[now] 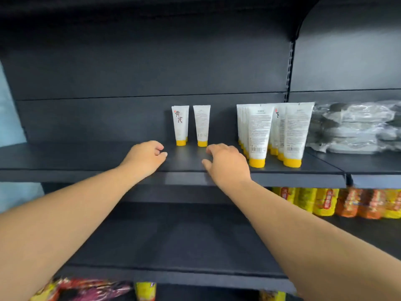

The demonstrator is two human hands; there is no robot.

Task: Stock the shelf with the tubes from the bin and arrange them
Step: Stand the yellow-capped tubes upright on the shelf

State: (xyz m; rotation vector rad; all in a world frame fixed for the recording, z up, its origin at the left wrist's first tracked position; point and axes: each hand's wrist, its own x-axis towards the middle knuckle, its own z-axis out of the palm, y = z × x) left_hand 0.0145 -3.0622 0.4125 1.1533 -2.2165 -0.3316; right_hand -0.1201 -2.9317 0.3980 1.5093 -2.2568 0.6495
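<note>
Two white tubes with yellow caps stand upright on their caps at the back of the dark shelf (86,157): the left tube (180,124) shows large printed characters, the right tube (201,124) shows small print. Several more tubes (273,131) stand in rows at the shelf's right end. My left hand (145,157) hovers over the shelf just left of and in front of the pair, fingers curled, holding nothing. My right hand (225,164) rests at the shelf's front edge, fingers spread, just below the right tube. The bin is out of view.
Clear plastic-wrapped grey packs (355,127) lie on the neighbouring shelf section to the right. Yellow and orange packets (338,203) fill the lower right shelf. Colourful packets (86,290) sit at the bottom. A slotted upright (289,68) divides the sections.
</note>
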